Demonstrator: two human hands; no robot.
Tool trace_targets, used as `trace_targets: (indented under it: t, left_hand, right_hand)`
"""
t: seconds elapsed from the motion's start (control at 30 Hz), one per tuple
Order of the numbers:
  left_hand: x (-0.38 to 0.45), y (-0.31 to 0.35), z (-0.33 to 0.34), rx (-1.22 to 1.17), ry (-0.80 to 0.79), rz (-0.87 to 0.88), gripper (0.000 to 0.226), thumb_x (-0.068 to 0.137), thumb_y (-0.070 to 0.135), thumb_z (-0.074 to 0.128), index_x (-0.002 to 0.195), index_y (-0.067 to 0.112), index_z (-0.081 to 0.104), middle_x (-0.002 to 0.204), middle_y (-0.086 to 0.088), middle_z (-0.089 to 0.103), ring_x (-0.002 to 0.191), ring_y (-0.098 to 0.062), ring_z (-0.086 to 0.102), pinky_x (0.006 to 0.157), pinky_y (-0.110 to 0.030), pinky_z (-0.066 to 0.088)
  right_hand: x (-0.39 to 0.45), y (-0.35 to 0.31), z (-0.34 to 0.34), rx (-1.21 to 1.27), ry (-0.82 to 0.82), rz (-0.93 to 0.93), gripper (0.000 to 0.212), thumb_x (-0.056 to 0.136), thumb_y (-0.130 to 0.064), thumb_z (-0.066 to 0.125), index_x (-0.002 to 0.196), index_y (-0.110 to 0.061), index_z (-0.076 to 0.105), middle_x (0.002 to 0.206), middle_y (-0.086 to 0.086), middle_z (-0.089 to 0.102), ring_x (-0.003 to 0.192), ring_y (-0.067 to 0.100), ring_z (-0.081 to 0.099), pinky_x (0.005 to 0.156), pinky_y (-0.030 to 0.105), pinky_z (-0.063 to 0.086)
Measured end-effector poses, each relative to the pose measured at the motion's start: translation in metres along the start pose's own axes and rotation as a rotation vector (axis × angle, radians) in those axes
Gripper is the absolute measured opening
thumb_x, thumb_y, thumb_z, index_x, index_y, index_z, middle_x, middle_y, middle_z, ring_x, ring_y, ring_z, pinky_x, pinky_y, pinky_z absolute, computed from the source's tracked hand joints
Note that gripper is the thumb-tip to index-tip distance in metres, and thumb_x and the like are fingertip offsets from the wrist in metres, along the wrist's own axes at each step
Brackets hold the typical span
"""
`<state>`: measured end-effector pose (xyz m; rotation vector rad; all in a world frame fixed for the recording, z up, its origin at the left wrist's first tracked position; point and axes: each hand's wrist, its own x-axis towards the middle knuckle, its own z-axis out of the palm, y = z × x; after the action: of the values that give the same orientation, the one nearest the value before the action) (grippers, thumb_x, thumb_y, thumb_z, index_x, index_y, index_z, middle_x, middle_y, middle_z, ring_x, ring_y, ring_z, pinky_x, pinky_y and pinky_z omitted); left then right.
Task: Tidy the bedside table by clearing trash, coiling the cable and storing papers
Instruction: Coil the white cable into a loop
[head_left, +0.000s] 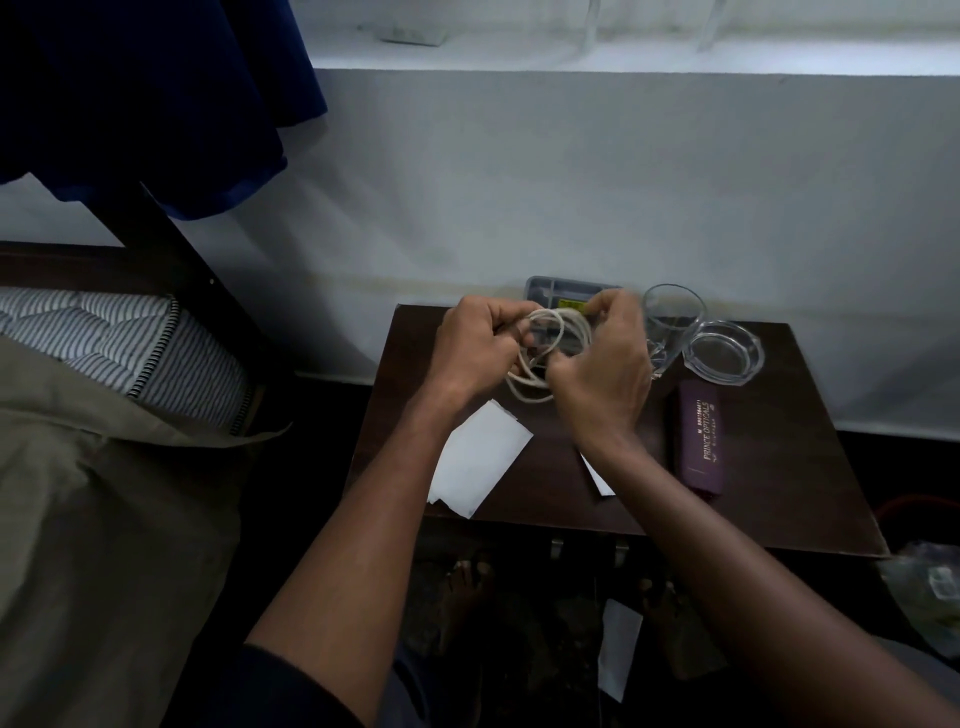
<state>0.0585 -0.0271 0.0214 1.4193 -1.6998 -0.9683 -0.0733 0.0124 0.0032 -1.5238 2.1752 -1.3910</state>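
A white cable (550, 338) hangs in loose loops above the dark bedside table (779, 467). My left hand (480, 348) grips the loops on their left side. My right hand (602, 364) pinches the cable on the right, fingers closed on a strand. Two white papers (478, 462) lie overlapping on the table below my left wrist. Another paper (597, 478) peeks out from under my right forearm. A further sheet (618, 644) lies on the floor in front of the table.
A grey plastic tray (550, 288) sits at the table's back edge behind my hands. A drinking glass (672, 317), a glass ashtray (724, 353) and a purple spectacle case (701, 436) stand to the right. The bed (104, 441) lies at the left.
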Motion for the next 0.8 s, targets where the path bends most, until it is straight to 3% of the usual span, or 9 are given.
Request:
trace_targets:
  t: [0.07,0.13,0.23,0.3,0.47,0.6,0.67,0.73,0.8]
  left_hand:
    - [-0.001,-0.002,-0.001,0.037,0.013,-0.021,0.027,0.1,0.015,0.065,0.115,0.029,0.083,0.086,0.009,0.081,0.064,-0.003,0.07,0.069,-0.029,0.063]
    - [-0.001,-0.003,-0.004,0.037,0.01,-0.024,0.027,0.099,0.016,0.064,0.112,0.032,0.083,0.078,0.012,0.078,0.062,-0.01,0.071,0.069,-0.038,0.066]
    - [0.003,-0.003,-0.009,0.073,0.042,-0.009,0.027,0.096,0.015,0.064,0.106,0.032,0.084,0.07,0.017,0.071,0.068,-0.008,0.073,0.073,-0.04,0.067]
    - [0.005,-0.004,-0.009,0.049,0.036,-0.014,0.028,0.096,0.011,0.063,0.104,0.028,0.084,0.071,0.013,0.072,0.072,-0.012,0.075,0.073,-0.042,0.067]
    - [0.009,-0.005,-0.01,-0.266,-0.016,-0.063,0.031,0.103,0.004,0.059,0.104,0.022,0.084,0.068,0.009,0.071,0.057,-0.009,0.07,0.053,-0.024,0.056]
    - [0.014,-0.012,-0.02,-0.26,-0.01,-0.094,0.033,0.104,0.003,0.059,0.101,0.027,0.082,0.064,0.012,0.068,0.049,-0.004,0.059,0.048,-0.022,0.049]
    - [0.016,-0.019,-0.026,-0.136,0.058,-0.12,0.03,0.102,0.007,0.062,0.102,0.029,0.082,0.062,0.014,0.068,0.048,-0.005,0.059,0.052,-0.026,0.051]
    - [0.013,-0.023,-0.03,0.08,0.135,-0.134,0.024,0.098,0.015,0.066,0.101,0.03,0.084,0.065,0.016,0.072,0.055,-0.006,0.067,0.063,-0.03,0.061]
    - [0.008,-0.021,-0.028,0.206,0.157,-0.156,0.023,0.095,0.022,0.067,0.105,0.035,0.084,0.08,0.013,0.078,0.075,-0.013,0.076,0.078,-0.037,0.065]
  right_hand:
    - [-0.002,0.003,0.003,0.029,-0.031,0.012,0.06,0.064,-0.004,0.078,0.116,-0.017,0.051,0.114,-0.001,0.051,0.094,0.018,0.055,0.074,0.032,0.048]
    - [0.004,0.006,0.003,0.21,-0.213,0.175,0.052,0.069,0.0,0.076,0.116,-0.013,0.06,0.113,0.004,0.063,0.097,0.02,0.062,0.077,0.034,0.053]
    - [0.012,0.002,-0.002,0.678,-0.539,0.639,0.031,0.079,0.01,0.06,0.098,-0.01,0.075,0.092,0.009,0.08,0.081,0.025,0.067,0.058,0.031,0.046]
    - [0.012,0.001,-0.003,0.828,-0.597,0.727,0.032,0.081,0.01,0.052,0.091,-0.01,0.074,0.081,0.009,0.079,0.072,0.022,0.067,0.057,0.029,0.042]
    - [0.017,0.004,-0.011,1.025,-0.71,0.578,0.017,0.09,-0.006,0.057,0.1,-0.004,0.071,0.08,0.01,0.07,0.074,0.017,0.066,0.073,0.031,0.048]
    - [0.027,0.01,-0.02,1.021,-0.828,0.499,0.029,0.094,-0.032,0.063,0.097,-0.008,0.078,0.086,0.008,0.073,0.078,0.017,0.067,0.074,0.03,0.052]
    - [0.033,0.015,-0.024,0.857,-0.799,0.435,0.031,0.097,-0.038,0.068,0.095,-0.01,0.08,0.088,0.009,0.072,0.078,0.016,0.067,0.074,0.029,0.053]
    - [0.04,0.02,-0.027,0.555,-0.714,0.291,0.015,0.093,-0.025,0.08,0.093,-0.01,0.08,0.084,0.012,0.074,0.076,0.013,0.066,0.067,0.026,0.05]
    - [0.041,0.025,-0.027,0.374,-0.663,0.231,0.005,0.088,-0.01,0.084,0.091,-0.01,0.08,0.081,0.01,0.077,0.072,0.013,0.068,0.058,0.021,0.048]
